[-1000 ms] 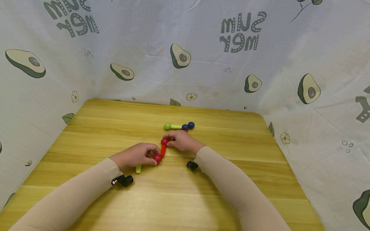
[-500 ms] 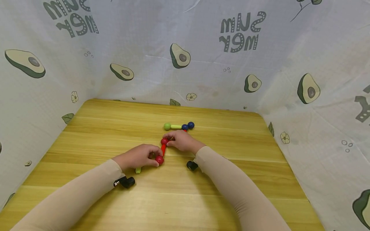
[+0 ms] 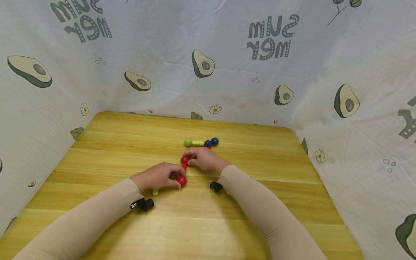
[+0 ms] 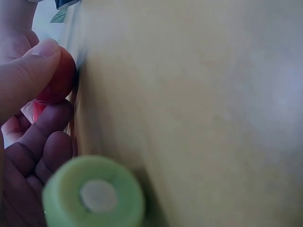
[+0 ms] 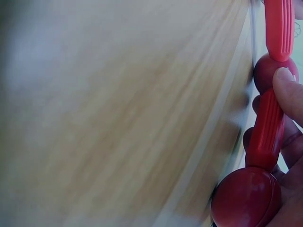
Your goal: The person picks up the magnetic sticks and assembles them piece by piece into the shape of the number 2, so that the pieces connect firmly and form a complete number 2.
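My left hand (image 3: pixel 158 177) pinches a red ball (image 3: pixel 182 181) between thumb and fingers, low over the table. From that ball's far side a short red rod (image 3: pixel 184 166) leads up to a second red ball (image 3: pixel 185 159), which the fingertips of my right hand (image 3: pixel 204 159) grip. In the right wrist view, my thumb presses this ball (image 5: pixel 272 75); another red rod (image 5: pixel 266 132) runs from it to a larger-looking red ball (image 5: pixel 246 197) beside the palm. A light green rod (image 3: pixel 155 192) lies partly hidden under my left hand; its round end (image 4: pixel 94 194) is close to the left wrist camera.
Beyond my right hand, a green ball (image 3: pixel 188 142), a pale green rod (image 3: pixel 198 143) and a blue ball (image 3: pixel 208 143) form a row, with another blue ball (image 3: pixel 215 141) beside it. The wooden table (image 3: pixel 260 213) ends at an avocado-print cloth (image 3: pixel 234 94).
My left hand has shifted slightly right and toward me, carrying its red ball along. The red rod beside it stands at a steeper angle. My right hand stays in place.
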### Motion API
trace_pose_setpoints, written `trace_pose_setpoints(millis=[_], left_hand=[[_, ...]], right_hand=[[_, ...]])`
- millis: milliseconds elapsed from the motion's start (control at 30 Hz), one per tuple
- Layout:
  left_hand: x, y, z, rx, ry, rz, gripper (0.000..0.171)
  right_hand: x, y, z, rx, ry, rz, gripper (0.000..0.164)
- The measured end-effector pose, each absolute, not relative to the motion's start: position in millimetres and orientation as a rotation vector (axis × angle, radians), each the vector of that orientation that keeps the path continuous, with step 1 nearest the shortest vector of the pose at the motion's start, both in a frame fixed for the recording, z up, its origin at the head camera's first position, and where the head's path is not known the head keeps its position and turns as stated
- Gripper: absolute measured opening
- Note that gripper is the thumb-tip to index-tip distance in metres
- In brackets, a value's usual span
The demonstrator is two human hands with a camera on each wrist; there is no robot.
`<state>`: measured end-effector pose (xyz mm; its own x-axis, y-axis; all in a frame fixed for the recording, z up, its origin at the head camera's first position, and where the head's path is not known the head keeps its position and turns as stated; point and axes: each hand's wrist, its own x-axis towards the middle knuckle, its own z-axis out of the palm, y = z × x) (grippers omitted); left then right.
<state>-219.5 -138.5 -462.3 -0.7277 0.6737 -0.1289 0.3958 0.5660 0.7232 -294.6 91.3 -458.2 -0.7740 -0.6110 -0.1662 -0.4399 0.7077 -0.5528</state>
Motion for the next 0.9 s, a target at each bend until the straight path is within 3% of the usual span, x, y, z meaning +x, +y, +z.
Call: trace_pose_setpoints(millis=[500, 700, 900], left_hand=[[-220, -138, -462, 0.838, 2.397, 0.985, 0.023], [-219, -137, -461, 0.846, 2.392, 0.991, 0.023], [-219, -138, -461, 0.843, 2.399, 0.986, 0.023]], right_hand=[[-293, 96, -453, -0.807, 2.593, -0.772, 0.039], [-287, 118, -439, -0.822, 2.709, -0.754, 0.04], [-284, 146, -440, -0.639, 2.715, -0.678, 0.044]])
